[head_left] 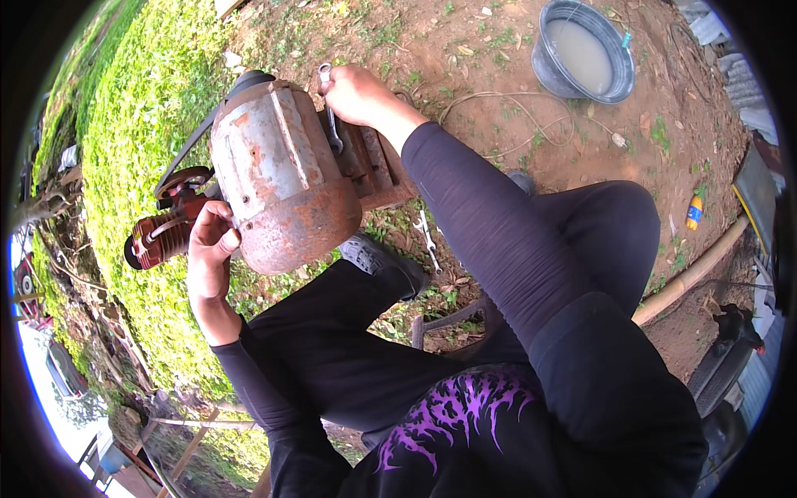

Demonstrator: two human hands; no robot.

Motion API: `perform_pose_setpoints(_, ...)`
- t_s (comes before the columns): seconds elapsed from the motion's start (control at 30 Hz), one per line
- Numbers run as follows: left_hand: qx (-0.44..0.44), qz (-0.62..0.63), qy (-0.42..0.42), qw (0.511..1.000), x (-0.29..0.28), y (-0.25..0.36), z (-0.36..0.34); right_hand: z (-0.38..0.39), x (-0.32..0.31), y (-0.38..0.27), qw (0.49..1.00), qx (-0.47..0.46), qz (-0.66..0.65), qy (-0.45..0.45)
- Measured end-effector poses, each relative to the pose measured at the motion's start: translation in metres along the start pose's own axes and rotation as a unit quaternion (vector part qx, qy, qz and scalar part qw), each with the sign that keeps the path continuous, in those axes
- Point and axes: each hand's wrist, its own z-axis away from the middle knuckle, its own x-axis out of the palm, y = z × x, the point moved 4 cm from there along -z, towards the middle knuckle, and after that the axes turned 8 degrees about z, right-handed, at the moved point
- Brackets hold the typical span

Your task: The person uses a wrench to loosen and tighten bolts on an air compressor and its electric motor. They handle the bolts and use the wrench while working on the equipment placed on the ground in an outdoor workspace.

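A rusty grey electric motor (270, 153) stands in front of me, fixed on a rusty metal frame (386, 195). My right hand (357, 95) is closed around a combination wrench (333, 129), whose lower end sits by the frame at the motor's right side. On the other side, my left hand (212, 245) has its fingers curled against the motor's lower left edge; whatever they pinch is hidden. Beyond it is a dark red finned compressor pump (162, 236), with a black drive belt (189, 148) running up toward the motor's pulley (251, 80).
More wrenches (428, 241) lie on the ground near my shoe (378, 261). A dark bucket (548, 66) of cloudy water stands at the far right, near a loose cord (531, 112). Farther right are a yellow bottle (694, 213) and a bamboo pole (693, 270).
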Motion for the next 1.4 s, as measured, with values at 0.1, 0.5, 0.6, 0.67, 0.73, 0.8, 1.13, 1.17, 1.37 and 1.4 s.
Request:
perform_pose_setpoints(0.1, 0.003, 0.000, 0.005, 1.000, -0.003, -0.001, 0.004, 0.024, -0.015, 0.025, 0.988, 0.062, -0.114, 0.088)
perform_pose_setpoints(0.5, 0.002, -0.001, 0.006, 1.000, -0.003, 0.000, 0.003, 0.122, 0.021, 0.049, 0.918, 0.144, -0.198, 0.312)
perform_pose_setpoints(0.6, -0.003, 0.000, 0.013, 1.000, -0.005, -0.001, 0.005, 0.122, 0.011, 0.041, 0.913, 0.168, -0.216, 0.303)
perform_pose_setpoints(0.67, -0.005, 0.003, 0.014, 1.000, -0.003, -0.001, 0.004, 0.122, 0.009, 0.038, 0.921, 0.109, -0.160, 0.337)
perform_pose_setpoints(0.73, 0.000, 0.001, 0.009, 1.000, -0.003, 0.000, 0.003, 0.126, 0.016, 0.027, 0.919, 0.090, -0.102, 0.369)
perform_pose_setpoints(0.8, 0.003, -0.001, 0.010, 1.000, -0.003, 0.000, 0.004, 0.128, 0.019, 0.020, 0.920, 0.098, -0.093, 0.369)
perform_pose_setpoints(1.13, 0.004, -0.004, 0.003, 1.000, -0.001, 0.001, 0.002, 0.009, -0.010, -0.001, 0.982, 0.056, -0.067, 0.168)
perform_pose_setpoints(1.17, 0.002, -0.003, 0.004, 1.000, -0.002, -0.001, 0.003, 0.007, -0.016, 0.000, 0.972, 0.062, -0.096, 0.206)
perform_pose_setpoints(1.37, 0.000, -0.012, 0.003, 1.000, -0.001, 0.002, 0.005, 0.085, -0.026, 0.024, 0.957, 0.137, -0.096, 0.238)
perform_pose_setpoints(1.4, 0.003, -0.016, 0.001, 1.000, -0.001, 0.003, 0.004, 0.095, -0.018, 0.034, 0.954, 0.130, -0.096, 0.253)
